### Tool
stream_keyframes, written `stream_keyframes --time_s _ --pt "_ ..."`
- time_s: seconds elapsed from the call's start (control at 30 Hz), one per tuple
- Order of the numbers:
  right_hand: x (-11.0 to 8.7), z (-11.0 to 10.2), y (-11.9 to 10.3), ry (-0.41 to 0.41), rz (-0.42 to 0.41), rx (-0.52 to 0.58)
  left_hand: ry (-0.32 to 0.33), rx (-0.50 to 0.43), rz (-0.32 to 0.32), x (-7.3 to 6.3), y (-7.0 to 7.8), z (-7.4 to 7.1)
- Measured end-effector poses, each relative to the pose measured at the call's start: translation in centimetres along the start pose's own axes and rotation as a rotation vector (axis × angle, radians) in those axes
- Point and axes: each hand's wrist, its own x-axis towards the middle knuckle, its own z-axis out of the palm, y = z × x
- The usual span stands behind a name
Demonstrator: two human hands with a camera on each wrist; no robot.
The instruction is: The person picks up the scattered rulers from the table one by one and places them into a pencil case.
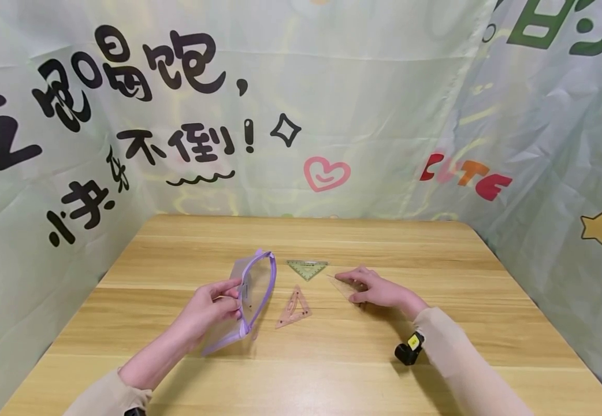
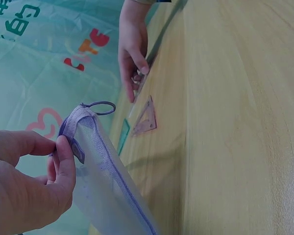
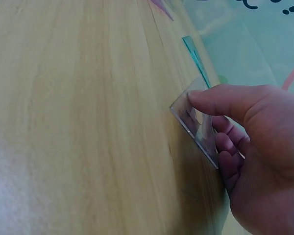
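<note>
My left hand [image 1: 210, 309] grips the side of a translucent zip pouch [image 1: 260, 286] with purple trim, its mouth gaping toward the right. In the left wrist view, thumb and finger pinch the purple end of the pouch [image 2: 105, 156], near a small loop. Over to the right, my right hand [image 1: 384, 290] pinches a clear set square [image 3: 185, 113] between thumb and fingers, tilted close over the table. A green triangular ruler [image 1: 307, 270] and a pink set square [image 1: 305, 312] lie between the two hands.
The wood-grain table [image 1: 332, 370] has a printed fabric backdrop [image 1: 384, 104] behind it and along both sides. A small black wrist camera [image 1: 407, 350] sits at the right cuff.
</note>
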Motion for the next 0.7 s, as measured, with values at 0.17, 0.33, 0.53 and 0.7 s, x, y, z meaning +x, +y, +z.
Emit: stream_keyframes --time_s 0.17,0.33,0.53,0.7 --pt "-0.1 0.0 0.0 0.019 -0.015 0.033 0.004 0.002 0.001 0.0 0.0 0.0" --pt "-0.1 0.1 0.0 0.03 0.019 0.044 0.005 0.001 -0.001 -0.1 0.1 0.0" --pt "-0.8 -0.3 -0.2 0.058 0.075 0.042 0.007 0.002 -0.005 -0.1 0.2 0.1" --pt "-1.5 -0.5 -0.4 0.088 0.056 -0.012 0.015 0.004 -0.015 0.0 0.2 0.1"
